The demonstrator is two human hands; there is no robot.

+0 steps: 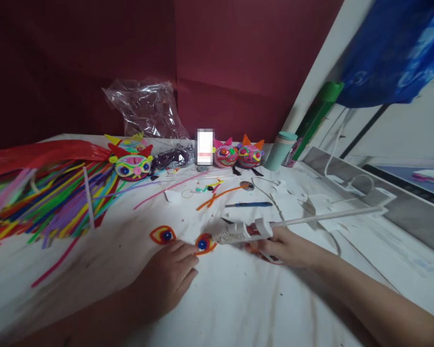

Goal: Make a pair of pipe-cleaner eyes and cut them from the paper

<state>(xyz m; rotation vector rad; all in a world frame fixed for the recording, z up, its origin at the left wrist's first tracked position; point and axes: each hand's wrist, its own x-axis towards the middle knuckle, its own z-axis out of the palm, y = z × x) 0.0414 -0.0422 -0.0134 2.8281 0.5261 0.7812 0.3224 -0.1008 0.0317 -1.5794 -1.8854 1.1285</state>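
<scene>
White table (238, 299), maroon wall behind. Right hand (282, 248) closed around glue gun (246, 231), nozzle at an orange eye (204, 244). Left hand (169, 274) loosely curled (holding nothing), fingertips pinning the eye. Gluing step; next needs a steady squeeze.

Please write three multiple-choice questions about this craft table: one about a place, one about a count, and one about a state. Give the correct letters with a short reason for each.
1. Where does the pile of coloured pipe cleaners lie?
A. on the left side of the table
B. beside the teal cup
C. under the right hand

2. How many orange eye pieces with blue centres lie near the hands?
A. one
B. two
C. four

3. What is the right hand doing?
A. resting flat and empty
B. holding the glue gun
C. lifting the teal cup

Answers:
1 A, the pile spreads across the table's left part.
2 B, one eye piece lies apart, another sits at the left hand.
3 B, its fingers wrap the glue gun, nozzle toward the eye piece.
</scene>
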